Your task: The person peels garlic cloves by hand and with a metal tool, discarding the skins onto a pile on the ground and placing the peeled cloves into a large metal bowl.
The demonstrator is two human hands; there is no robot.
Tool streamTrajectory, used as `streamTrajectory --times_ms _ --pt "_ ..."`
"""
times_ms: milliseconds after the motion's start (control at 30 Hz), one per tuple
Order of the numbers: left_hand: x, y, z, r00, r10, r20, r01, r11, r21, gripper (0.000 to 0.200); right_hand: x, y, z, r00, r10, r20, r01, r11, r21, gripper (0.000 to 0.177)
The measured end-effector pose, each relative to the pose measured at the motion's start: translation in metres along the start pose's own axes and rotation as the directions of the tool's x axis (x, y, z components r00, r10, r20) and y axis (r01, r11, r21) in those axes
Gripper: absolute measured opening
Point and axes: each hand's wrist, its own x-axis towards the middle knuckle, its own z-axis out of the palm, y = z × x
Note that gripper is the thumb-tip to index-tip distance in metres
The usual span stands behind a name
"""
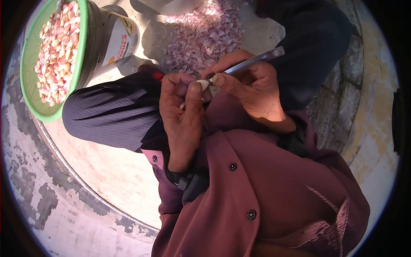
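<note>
My left hand (pixel 182 118) pinches a pale garlic clove (pixel 203 84) between thumb and fingers, in front of my chest. A second whitish piece shows lower in that palm, partly covered by the thumb. Wrapped around a small knife (pixel 257 60), my right hand (pixel 260 94) has its thumb close to the clove. The knife's metal handle points up and right, and its tip end meets the clove; most of the blade is hidden by the fingers.
A green mesh basket (pixel 84 38) full of reddish garlic cloves (pixel 60 55) rests on a paint-type bucket (pixel 115 40) at upper left. Pinkish papery skins (pixel 205 36) lie heaped on the ground beyond my hands. My knees flank the work.
</note>
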Motion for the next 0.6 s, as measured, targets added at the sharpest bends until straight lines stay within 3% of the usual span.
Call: streamTrajectory --times_ms 233,367,533,600 --pt "-0.003 0.011 0.000 0.993 -0.114 -0.014 0.115 0.992 0.044 0.021 0.000 0.002 -0.001 0.999 -0.038 0.008 0.038 0.998 -0.047 0.014" --pt "-0.003 0.009 -0.005 0.989 -0.138 0.048 0.139 0.990 -0.005 0.019 0.000 -0.001 0.002 0.998 0.033 -0.047 -0.035 0.999 -0.027 0.013" --pt "0.000 0.013 -0.004 0.961 -0.233 0.148 0.263 0.935 -0.237 0.019 0.000 -0.004 0.004 0.999 0.002 -0.050 -0.002 1.000 0.004 0.013" --pt "0.001 0.004 -0.006 0.961 -0.209 0.179 0.257 0.914 -0.313 0.020 0.002 -0.007 0.001 0.997 0.080 -0.014 -0.080 0.997 0.000 0.012"
